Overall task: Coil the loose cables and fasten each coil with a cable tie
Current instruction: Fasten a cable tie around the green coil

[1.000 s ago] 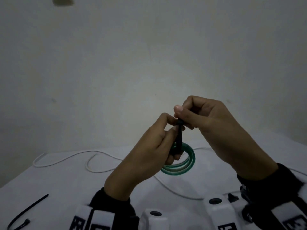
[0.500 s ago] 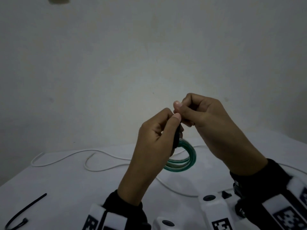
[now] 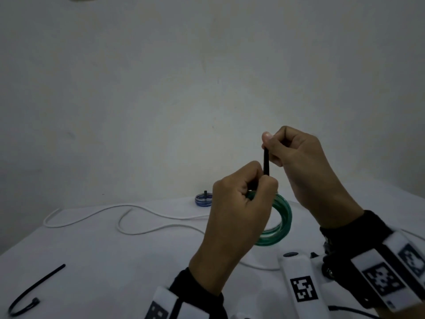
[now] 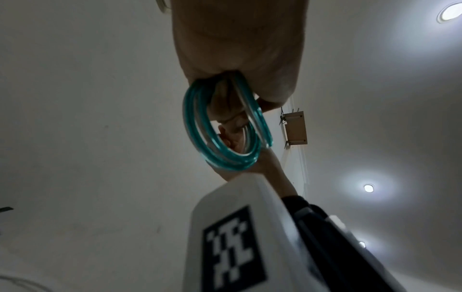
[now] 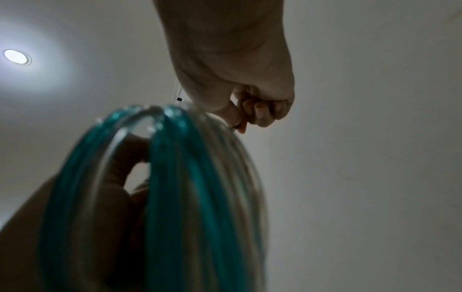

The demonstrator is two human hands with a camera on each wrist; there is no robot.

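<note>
Coil (image 3: 281,223) held above surface (image 3: 115,272), between left hand (image 3: 239,217) and right hand (image 3: 299,162). Tie (image 3: 266,162) rises from coil. Loose cable (image 3: 128,207) behind-left. Second coil (image 3: 203,199) at far edge. Spare tie (image 3: 34,290) near-left.

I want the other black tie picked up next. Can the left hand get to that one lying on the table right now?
Probably not yet. The left hand is busy gripping the green coil, and the spare cable tie lies far off to its left. Nothing blocks the way, though.
</note>
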